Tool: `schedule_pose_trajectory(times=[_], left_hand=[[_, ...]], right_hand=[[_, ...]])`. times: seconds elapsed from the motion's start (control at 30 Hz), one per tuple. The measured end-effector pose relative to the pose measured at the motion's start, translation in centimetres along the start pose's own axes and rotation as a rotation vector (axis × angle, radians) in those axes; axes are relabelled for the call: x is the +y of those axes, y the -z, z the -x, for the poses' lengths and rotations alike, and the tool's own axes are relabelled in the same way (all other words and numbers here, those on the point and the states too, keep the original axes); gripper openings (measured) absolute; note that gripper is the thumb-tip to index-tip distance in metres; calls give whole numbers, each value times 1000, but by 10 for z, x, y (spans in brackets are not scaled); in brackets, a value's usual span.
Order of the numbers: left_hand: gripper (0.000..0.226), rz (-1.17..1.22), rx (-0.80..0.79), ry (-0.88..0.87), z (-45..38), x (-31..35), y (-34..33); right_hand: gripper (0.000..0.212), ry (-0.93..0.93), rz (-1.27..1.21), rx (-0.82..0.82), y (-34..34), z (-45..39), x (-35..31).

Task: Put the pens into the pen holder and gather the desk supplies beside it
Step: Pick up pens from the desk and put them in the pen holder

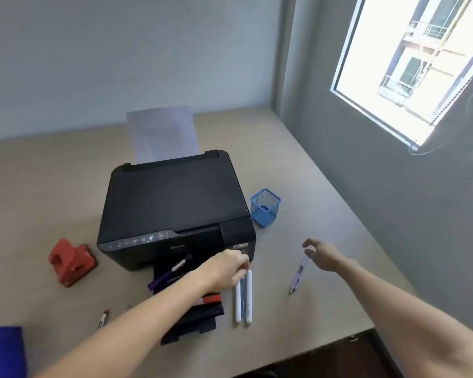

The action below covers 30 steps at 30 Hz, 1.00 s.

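Note:
The blue mesh pen holder (pixel 265 207) stands empty to the right of the printer. My left hand (pixel 225 270) grips the top ends of two white pens (pixel 244 298) that lie side by side on the desk. My right hand (pixel 321 253) hovers open just above the top of a lilac pen (pixel 298 273), apart from it. A purple pen (pixel 170 271) and a red marker (pixel 209 299) rest on the printer's output tray. Another red-capped pen (pixel 103 319) lies near the front left.
A black printer (pixel 172 205) with paper (pixel 163 133) in its feeder fills the middle of the desk (pixel 38 192). A red hole punch (pixel 73 261) sits to its left. A blue object (pixel 3 350) is at the bottom left corner. The desk edge runs bottom right.

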State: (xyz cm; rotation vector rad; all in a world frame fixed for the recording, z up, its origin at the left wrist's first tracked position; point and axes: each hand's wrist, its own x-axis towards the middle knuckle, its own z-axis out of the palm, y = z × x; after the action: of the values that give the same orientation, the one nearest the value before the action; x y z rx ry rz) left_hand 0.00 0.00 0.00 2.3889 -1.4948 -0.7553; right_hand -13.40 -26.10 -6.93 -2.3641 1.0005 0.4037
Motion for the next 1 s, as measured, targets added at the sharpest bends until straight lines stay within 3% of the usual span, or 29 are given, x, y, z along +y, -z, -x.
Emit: schedule_pose_trajectory(times=[0.2, 0.3, 0.33, 0.4, 0.43, 0.57, 0.73, 0.87, 0.93, 1.0], left_hand=[[29, 123, -144, 379, -23, 3, -72], [54, 180, -108, 603, -33, 1, -98], [62, 192, -96, 653, -35, 0, -105], [64, 256, -11, 696, -36, 0, -115], [60, 293, 38, 712, -38, 1, -118], [53, 361, 147, 807, -43, 11, -130], [24, 164, 155, 897, -50, 18, -126], [46, 129, 118, 833, -53, 11, -144], [35, 190, 14, 888, -44, 28, -120], [33, 229, 67, 896, -43, 31, -124]], right_hand=[[18, -56, -140, -59, -53, -9, 10], [9, -112, -144, -46, -66, -13, 13], [18, -125, -122, -49, -70, -10, 13], [44, -93, -60, -40, -75, -3, 15], [47, -80, -69, -33, -77, 0, 17], [9, -80, -267, 18, -73, 7, 12], [5, -83, -270, -35, -79, 12, -9], [12, -85, -365, -89, -90, 12, -34], [17, -102, -408, -104, -94, 9, -46], [25, -98, -416, -103, -97, 7, -56]])
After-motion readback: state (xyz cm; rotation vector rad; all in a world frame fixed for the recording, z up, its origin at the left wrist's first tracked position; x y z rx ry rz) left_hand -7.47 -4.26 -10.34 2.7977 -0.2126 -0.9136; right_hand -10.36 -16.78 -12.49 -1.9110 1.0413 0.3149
